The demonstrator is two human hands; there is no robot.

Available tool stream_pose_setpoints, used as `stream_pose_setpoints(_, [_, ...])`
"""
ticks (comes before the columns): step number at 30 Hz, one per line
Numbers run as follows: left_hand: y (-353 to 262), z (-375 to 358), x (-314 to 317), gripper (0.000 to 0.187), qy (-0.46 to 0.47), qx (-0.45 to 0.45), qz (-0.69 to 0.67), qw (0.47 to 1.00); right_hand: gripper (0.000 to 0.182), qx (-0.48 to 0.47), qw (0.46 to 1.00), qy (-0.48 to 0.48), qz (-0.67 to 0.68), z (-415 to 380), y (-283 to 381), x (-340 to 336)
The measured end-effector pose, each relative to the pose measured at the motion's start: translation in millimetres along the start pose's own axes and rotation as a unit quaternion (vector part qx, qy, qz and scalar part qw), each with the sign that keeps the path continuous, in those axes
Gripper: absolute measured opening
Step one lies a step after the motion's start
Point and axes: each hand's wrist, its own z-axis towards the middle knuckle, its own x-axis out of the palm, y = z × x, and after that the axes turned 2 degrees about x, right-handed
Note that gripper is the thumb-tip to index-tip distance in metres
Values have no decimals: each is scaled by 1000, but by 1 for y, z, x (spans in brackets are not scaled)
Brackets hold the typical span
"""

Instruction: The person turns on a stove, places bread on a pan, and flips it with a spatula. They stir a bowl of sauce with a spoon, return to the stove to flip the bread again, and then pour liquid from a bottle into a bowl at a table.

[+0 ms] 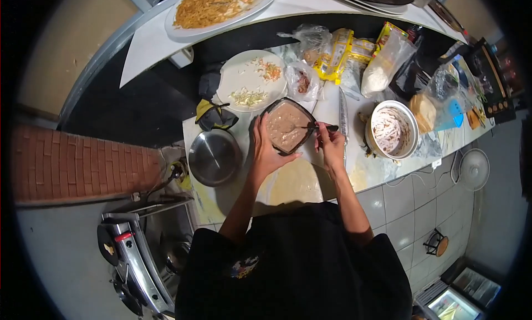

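A dark square bowl point(308, 112) of thick pinkish-brown mixture point(281, 127) sits on the counter in front of me. My left hand point(267, 156) is wrapped around its left and near sides, thumb along the near edge. In my right hand point(331, 147) is the dark handle of a spoon point(333, 128), whose far end dips into the mixture. Just behind the bowl lies a white cutting board point(244, 79) with chopped green and orange vegetables. A plastic bag point(310, 76) with reddish-brown pieces touches the board's right side. To the right of my right hand lies a long knife point(343, 117).
A white pot point(414, 123) smeared with brown and white residue stands at right. On the left are a steel pan point(214, 158) and a yellow-black cloth point(216, 117). Yellow packets point(335, 56) and a bag of white powder point(378, 79) stand behind. A noodle platter point(170, 26) rests on the shelf.
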Motion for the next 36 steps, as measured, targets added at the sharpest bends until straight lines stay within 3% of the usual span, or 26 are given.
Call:
stream_pose_setpoints(1, [2,0,5,125,-12,-2,17,1000,26,5,1000,5,-3,1,-3,0])
stream_pose_setpoints(3, [3,1,10,126,-25,-14,-7,1000,23,-83,991,50,-88,7,-6,1])
stream_pose_setpoints(6, [3,2,6,127,-30,-34,-29,999,21,-123,972,85,-183,7,28,-4])
stream_pose_setpoints(11, [8,6,-4,128,-1,-35,-31,999,22,-119,939,147,-286,15,77,-7])
stream_pose_setpoints(13, [5,9,-11,129,12,-40,-44,998,24,-230,906,156,-318,29,68,-7])
stream_pose_setpoints(16, [4,14,-16,131,33,-45,-46,997,29,-211,911,145,-324,29,28,-16])
stream_pose_setpoints(20, [13,14,-16,133,56,-58,-45,996,31,-38,986,66,-151,-5,-4,-12])
stream_pose_setpoints(26, [29,13,-10,134,54,-28,-105,993,31,67,996,59,2,-1,-2,-6])
stream_pose_setpoints(32, [38,16,-12,137,73,-7,-113,991,37,18,994,87,-67,12,30,-7])
stream_pose_setpoints(34, [40,18,-16,137,84,-14,-106,991,35,-64,984,110,-126,16,33,-4])
stream_pose_setpoints(36, [40,20,-20,137,96,-21,-99,990,33,-89,969,145,-181,19,24,-9])
